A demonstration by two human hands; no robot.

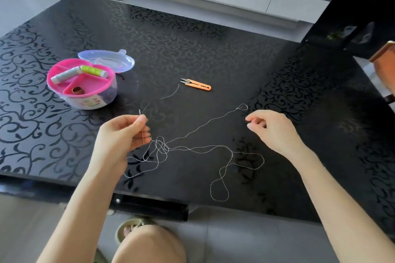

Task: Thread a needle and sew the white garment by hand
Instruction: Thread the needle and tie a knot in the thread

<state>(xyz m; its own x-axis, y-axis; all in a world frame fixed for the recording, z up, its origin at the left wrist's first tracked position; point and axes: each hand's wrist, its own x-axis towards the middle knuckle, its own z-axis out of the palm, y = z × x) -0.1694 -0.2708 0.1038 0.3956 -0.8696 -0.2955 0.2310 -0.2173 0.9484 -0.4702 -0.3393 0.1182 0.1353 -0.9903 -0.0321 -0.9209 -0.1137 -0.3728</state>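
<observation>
Glossy black scroll-patterned table (pixel 192 38): left hand (pixel 123 134) pinches a thin needle (pixel 142 132), fine pale thread (pixel 162 147) tangled at its four o'clock; right hand (pixel 275 128) curls loosely, grasping nothing visible.

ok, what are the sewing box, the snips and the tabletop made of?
Sewing box: plastic by the look, a glossy pink tray over a translucent wall.
Snips: smooth orange handle, likely plastic; the dark pointed blades look like metal.
Tabletop: hard glossy black with a scroll pattern and glare; glass or lacquer, cannot tell which.
</observation>
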